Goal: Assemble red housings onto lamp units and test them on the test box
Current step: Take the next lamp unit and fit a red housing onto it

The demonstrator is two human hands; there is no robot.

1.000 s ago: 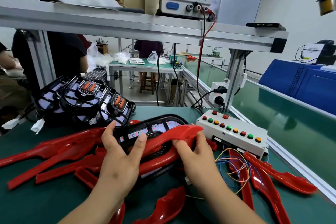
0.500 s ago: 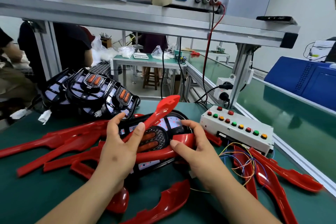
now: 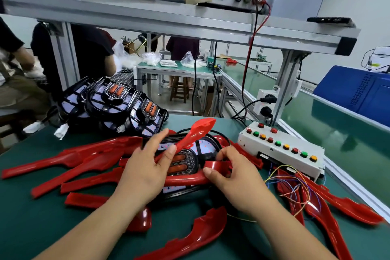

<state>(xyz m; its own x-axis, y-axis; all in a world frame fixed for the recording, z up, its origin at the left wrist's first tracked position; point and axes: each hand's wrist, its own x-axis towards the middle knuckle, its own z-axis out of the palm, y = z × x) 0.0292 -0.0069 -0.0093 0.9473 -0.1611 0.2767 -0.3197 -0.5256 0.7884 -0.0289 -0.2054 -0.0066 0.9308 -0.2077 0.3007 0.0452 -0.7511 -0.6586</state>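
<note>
Glossy red plastic housing [image 3: 190,177] lies over the black oval lamp unit [image 3: 185,159] on the green worktop [image 3: 31,217], one end tilted up. Left hand [image 3: 145,173] and right hand [image 3: 234,175] each have their grip closed on it. White test box [image 3: 282,150] sits just right of the right grip.

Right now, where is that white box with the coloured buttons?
The test box sits on the green table's right side, just right of the right hand, with coloured wires trailing in front of it.
</note>
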